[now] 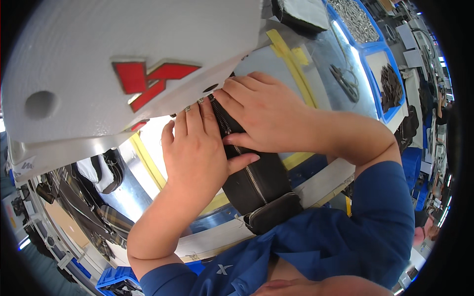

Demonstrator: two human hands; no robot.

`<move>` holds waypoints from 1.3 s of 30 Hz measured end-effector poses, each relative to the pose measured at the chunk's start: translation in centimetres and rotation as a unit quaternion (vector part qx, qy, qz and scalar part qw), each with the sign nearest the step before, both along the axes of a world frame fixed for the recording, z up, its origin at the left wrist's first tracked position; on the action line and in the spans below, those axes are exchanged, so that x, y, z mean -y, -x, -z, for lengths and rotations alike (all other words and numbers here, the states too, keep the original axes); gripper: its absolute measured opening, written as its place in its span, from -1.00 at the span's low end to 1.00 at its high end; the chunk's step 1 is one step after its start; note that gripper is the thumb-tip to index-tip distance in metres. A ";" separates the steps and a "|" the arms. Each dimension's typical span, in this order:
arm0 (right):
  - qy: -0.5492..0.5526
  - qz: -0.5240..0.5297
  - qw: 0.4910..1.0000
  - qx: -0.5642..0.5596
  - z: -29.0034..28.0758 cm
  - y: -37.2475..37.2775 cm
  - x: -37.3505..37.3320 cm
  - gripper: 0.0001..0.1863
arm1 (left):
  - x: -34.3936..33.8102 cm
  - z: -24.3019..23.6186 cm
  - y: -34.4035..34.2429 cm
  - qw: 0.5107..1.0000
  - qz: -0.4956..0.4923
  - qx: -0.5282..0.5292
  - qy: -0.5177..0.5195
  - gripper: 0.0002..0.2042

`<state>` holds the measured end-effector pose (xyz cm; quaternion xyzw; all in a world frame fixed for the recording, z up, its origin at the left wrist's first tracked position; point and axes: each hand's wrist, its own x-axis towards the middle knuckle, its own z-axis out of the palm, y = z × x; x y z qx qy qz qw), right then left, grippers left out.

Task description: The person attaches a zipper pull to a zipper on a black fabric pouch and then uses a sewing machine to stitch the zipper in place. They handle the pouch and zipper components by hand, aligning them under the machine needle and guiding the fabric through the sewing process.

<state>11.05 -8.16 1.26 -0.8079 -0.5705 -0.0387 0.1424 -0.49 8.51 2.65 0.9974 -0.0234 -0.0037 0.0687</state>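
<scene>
A long black fabric piece with a metal zipper [253, 180] lies lengthwise under a white sewing machine head [163, 44]. Its near end is a small zipped black section [275, 213] against my shirt. My left hand [195, 143] rests flat on its left side, fingers stretched toward the machine and thumb out over the zipper. On the right side, my right hand [261, 111] grips the piece with bent fingers, its thumb across the zipper. The machine head hides the far end of the piece and whatever meets it there.
Yellow tape strips [294, 69] cross the shiny metal table. At right stand a blue tray of metal pieces [355, 19] and a blue bin of dark pieces [390, 84]. Thread snips [343, 81] lie nearby. Plaid fabric [74, 197] hangs at left. A black-and-white padded piece [301, 15] sits beyond.
</scene>
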 end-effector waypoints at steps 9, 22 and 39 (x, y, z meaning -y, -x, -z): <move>0.017 -0.135 0.990 -0.019 -0.2 0.5 0.6 -0.68 | -0.2 0.5 0.0 0.998 0.020 0.046 -0.027 0.24; -0.053 0.044 0.995 -0.066 -2.1 -6.1 3.9 -0.82 | 0.2 0.2 0.1 0.999 0.033 0.000 -0.027 0.40; -0.021 0.277 0.956 0.093 -6.2 -8.9 6.7 -0.85 | -2.0 -0.3 2.1 0.934 -0.112 0.098 0.326 -0.61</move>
